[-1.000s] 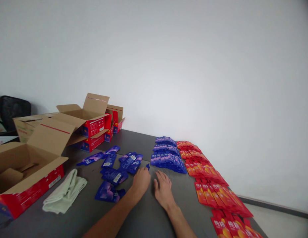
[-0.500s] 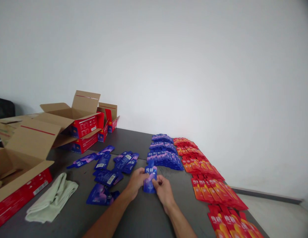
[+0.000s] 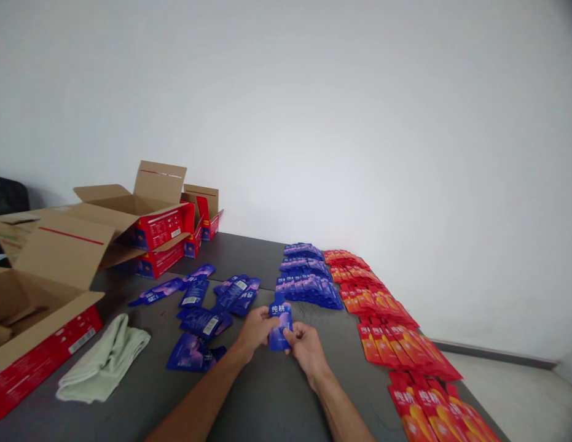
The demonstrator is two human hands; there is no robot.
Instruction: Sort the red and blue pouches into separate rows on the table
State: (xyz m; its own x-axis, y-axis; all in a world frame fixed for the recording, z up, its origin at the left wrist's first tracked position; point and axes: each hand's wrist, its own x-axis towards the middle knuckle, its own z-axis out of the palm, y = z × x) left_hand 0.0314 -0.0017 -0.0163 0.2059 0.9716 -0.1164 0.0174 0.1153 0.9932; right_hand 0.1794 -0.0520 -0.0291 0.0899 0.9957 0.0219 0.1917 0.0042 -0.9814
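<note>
Between my two hands a blue-purple spouted pouch [image 3: 279, 334] is held upright, its printed front towards me. My left hand [image 3: 257, 330] pinches its left edge, thumb on the front. On the lower right edge, my right hand [image 3: 305, 345] grips it the same way. Just beyond are rows of overlapping blue pouches [image 3: 308, 288], neatly fanned. To the left of my left hand, several loose blue pouches [image 3: 200, 322] lie scattered at different angles, some with the barcode side up.
Rows of red-orange pouches [image 3: 396, 341] run along the table's right edge. At the left stand an open red carton [image 3: 46, 350] and stacked open cartons [image 3: 161, 230]. A folded pale green cloth [image 3: 104, 362] lies on the dark table [image 3: 271, 405]. A wall rises behind.
The view has shifted slightly, so the table's contents sit a little higher and further right. Both hands keep the same hold on the blue pouch.
</note>
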